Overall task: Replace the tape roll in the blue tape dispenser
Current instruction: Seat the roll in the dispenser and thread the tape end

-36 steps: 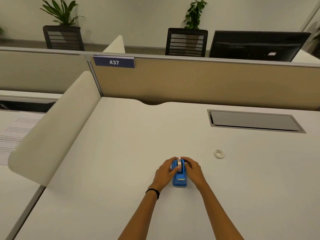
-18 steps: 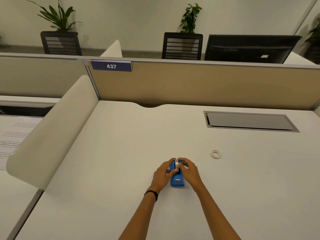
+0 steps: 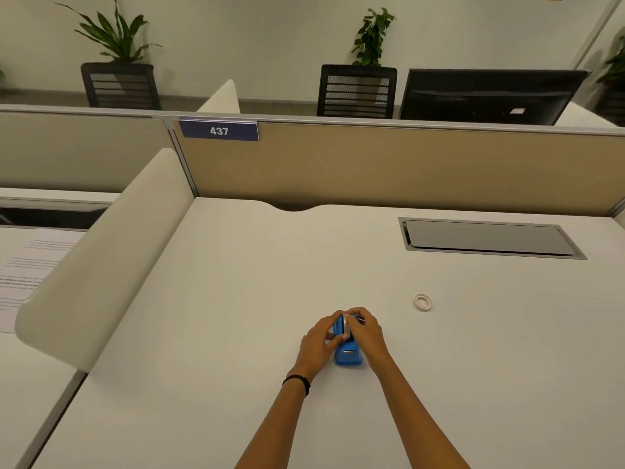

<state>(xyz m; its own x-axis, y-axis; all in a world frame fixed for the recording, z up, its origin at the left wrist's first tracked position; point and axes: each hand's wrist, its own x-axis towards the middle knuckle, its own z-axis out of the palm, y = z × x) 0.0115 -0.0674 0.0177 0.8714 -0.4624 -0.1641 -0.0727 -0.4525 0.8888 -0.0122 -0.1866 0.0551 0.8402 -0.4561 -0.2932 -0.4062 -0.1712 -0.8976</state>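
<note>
The blue tape dispenser (image 3: 348,356) stands on the white desk (image 3: 236,333) with its cutter end toward me. A white tape roll (image 3: 345,324) sits upright in its top slot. My left hand (image 3: 318,343) grips the dispenser's left side, thumb against the roll. My right hand (image 3: 367,333) holds the right side, its fingertips pinching the top of the roll. Another small white ring of tape (image 3: 422,302) lies flat on the desk to the right, apart from both hands.
A grey cable hatch (image 3: 487,237) is set into the desk at the back right. A beige partition (image 3: 406,170) closes the far edge. A curved white divider (image 3: 101,265) bounds the left side, with printed papers (image 3: 27,275) on the neighbouring desk.
Both hands stay on the dispenser. The fingers have shifted on the roll, which now sits a little lower in the slot. The camera has tilted slightly.
</note>
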